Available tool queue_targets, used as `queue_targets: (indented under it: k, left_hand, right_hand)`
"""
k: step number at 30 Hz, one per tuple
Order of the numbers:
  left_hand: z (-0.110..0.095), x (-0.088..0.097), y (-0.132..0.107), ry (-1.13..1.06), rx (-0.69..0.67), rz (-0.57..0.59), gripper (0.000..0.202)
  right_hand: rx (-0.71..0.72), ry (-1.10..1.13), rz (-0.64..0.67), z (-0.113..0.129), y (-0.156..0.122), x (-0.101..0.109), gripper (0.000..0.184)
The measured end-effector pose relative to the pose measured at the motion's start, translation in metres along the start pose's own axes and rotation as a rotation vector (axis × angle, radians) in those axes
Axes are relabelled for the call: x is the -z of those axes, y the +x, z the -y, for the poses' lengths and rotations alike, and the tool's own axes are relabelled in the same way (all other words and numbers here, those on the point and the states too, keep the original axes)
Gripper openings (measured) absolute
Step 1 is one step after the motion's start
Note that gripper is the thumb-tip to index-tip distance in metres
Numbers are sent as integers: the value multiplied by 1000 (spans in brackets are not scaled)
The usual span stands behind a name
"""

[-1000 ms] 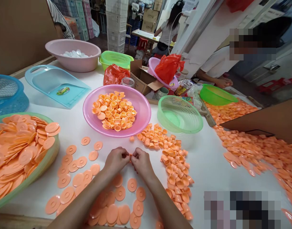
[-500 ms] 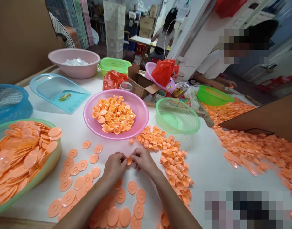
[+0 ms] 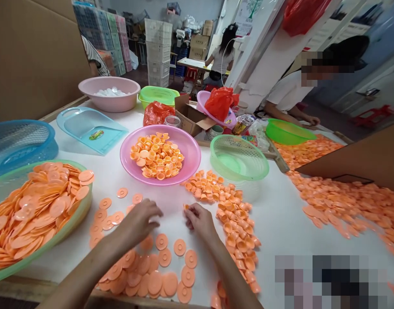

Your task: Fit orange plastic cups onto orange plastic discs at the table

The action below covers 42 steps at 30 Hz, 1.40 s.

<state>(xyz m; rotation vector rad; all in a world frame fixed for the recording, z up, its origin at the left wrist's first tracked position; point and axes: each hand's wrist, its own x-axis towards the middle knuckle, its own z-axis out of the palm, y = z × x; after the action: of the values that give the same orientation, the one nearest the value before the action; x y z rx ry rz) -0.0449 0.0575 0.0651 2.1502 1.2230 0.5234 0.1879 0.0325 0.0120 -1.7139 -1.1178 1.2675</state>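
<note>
On the table (image 3: 274,214), the right hand (image 3: 200,221) pinches a suction cup (image 3: 186,207).

Peach-orange suction cups (image 3: 157,156) fill a pink basin (image 3: 192,149).

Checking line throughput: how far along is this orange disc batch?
Looks done: cupped pieces in the pink basin and the heap on the table. In hand: the right hand pinches one small orange piece; the left hand holds nothing visible. Remaining: flat discs in the green basin and those scattered nearby.
</note>
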Motion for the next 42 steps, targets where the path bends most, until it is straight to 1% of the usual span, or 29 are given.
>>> queue_targets:
  k: [1, 2, 3, 4, 6, 9, 12, 15, 17, 19, 20, 22, 24, 25, 26, 29, 32, 35, 37, 39, 40, 41, 42]
  left_hand:
    - [6, -20, -10, 33, 0, 88, 15]
    - [11, -38, -15, 57, 11, 135, 15]
    - [13, -54, -17, 72, 32, 148, 13]
    - [13, -67, -15, 76, 54, 134, 10]
    - [8, -83, -2, 59, 85, 64, 8]
    - [-6, -92, 23, 40, 105, -28, 14]
    - [-14, -96, 34, 12, 98, -24, 16]
    - [-12, -98, 33, 5, 74, 6, 12]
    - [-10, -99, 31, 16, 65, 10, 10]
    - [-8, -96, 32, -4, 83, 10, 9]
    - [-7, -93, 34, -44, 106, 20, 11]
    - [-6, -88, 40, -201, 178, 70, 21]
    - [-8, -83, 45, -353, 273, 111, 18]
    - [-10, -82, 47, -376, 323, 119, 14]
    - [-12, -82, 49, -358, 370, 116, 10]
    - [-19, -82, 51, -213, 463, 109, 12]
    - [-20, -79, 53, -176, 484, 136, 16]
    - [-21, -80, 55, -137, 502, 168, 17]
    - [-26, -85, 52, -77, 524, 144, 16]
    - [-34, -87, 48, -14, 526, 89, 17]
    - [-39, -85, 46, 5, 512, 49, 17]
    - [-43, -79, 45, 12, 485, -5, 18]
    - [-47, -68, 45, 6, 448, -82, 18]
  right_hand:
    - [-3, 7, -13, -6, -10, 9, 30]
    - [-11, 3, -31, -11, -18, 16, 32]
    - [-25, -8, -48, -14, -24, 21, 33]
    - [-38, -16, -63, -16, -28, 24, 32]
    - [-58, -15, -82, -16, -32, 26, 27]
    - [-53, 45, -86, -13, -28, 20, 22]
    - [-59, 55, -88, -11, -21, 12, 15]
    - [-88, -19, -107, -12, -14, 4, 6]
    - [-74, -88, -114, -11, -9, -2, 5]
    - [-32, -172, -124, -8, -4, -6, 7]
    - [-7, -214, -123, -7, -2, -8, 8]
    - [43, -290, -121, -4, 1, -9, 10]
    - [80, -337, -112, -2, 2, -8, 11]
    - [94, -350, -112, -1, 2, -7, 11]
    - [108, -359, -116, -1, 2, -7, 12]
    - [146, -405, -118, 1, -1, -7, 13]
    - [177, -468, -119, 1, -3, -12, 13]
    - [170, -433, -130, -3, -5, -17, 13]
    - [165, -380, -116, -6, -4, -15, 13]
    - [104, -318, -3, -5, -1, -6, 13]
    - [61, -288, 54, -2, 2, 2, 14]
    - [35, -276, 73, 1, 6, 10, 16]
    - [37, -299, 40, 5, 10, 19, 17]
